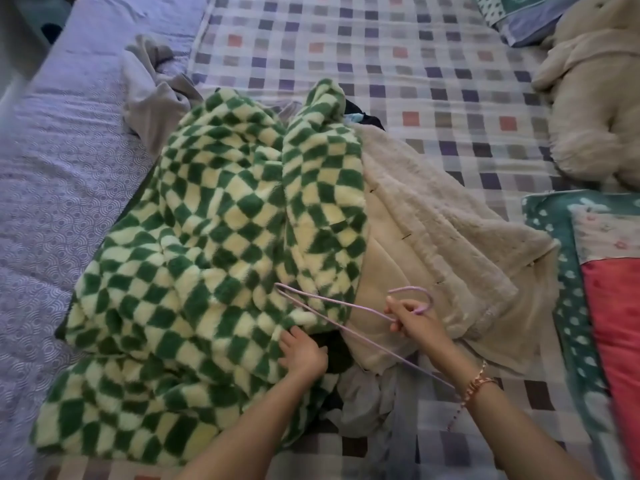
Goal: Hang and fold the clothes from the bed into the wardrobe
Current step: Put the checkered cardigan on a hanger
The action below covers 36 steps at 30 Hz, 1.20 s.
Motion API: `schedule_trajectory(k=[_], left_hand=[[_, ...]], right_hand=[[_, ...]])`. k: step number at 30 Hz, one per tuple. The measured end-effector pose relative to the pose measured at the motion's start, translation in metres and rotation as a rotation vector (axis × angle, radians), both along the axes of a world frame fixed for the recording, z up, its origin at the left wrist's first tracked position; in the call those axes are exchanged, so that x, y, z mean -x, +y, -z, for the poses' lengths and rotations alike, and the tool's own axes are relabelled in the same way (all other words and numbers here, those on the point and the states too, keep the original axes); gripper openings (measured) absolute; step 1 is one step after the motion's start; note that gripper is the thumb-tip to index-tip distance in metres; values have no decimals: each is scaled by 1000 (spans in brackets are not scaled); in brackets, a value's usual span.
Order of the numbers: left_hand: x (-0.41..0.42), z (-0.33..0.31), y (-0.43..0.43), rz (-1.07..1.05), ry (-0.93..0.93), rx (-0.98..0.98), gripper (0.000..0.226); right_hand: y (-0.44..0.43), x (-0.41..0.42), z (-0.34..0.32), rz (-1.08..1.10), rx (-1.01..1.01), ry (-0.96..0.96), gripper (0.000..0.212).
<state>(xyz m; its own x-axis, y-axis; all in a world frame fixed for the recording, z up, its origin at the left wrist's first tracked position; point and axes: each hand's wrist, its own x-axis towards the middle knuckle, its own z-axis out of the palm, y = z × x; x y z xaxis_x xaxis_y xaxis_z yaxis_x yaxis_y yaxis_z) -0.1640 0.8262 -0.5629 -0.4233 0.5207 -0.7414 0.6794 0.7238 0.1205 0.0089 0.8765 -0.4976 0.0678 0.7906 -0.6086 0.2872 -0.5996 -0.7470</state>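
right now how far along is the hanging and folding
Early. Done: nothing visibly; no wardrobe is in view. In hand: the right hand holds a lilac wire hanger by its neck while the left hand rests on the green-and-cream checked fleece garment. Left: that fleece, the beige fleece garment beside it and the crumpled grey garment beyond all lie unfolded on the checked bed sheet.

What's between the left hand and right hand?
In the head view, a wire arm of the purple hanger crosses the gap over the cream fleece.
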Motion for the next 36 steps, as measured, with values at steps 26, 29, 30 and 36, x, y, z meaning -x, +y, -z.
schedule_trajectory(k=[26,29,30,36], left_hand=[[158,-213,-15,-770,-72,-1018,27],[159,-267,-41,-446,-231,-1016,20],[152,-282,-49,-305,-273,-981,18],[123,-340,-88,73,-370,-925,18]], right_hand=[[-2,27,-193,-644,-469,1,15],[-12,54,-222,-838,-598,-137,18],[-18,68,-228,-906,-654,-201,27],[-47,150,-243,-1213,-786,-350,70]])
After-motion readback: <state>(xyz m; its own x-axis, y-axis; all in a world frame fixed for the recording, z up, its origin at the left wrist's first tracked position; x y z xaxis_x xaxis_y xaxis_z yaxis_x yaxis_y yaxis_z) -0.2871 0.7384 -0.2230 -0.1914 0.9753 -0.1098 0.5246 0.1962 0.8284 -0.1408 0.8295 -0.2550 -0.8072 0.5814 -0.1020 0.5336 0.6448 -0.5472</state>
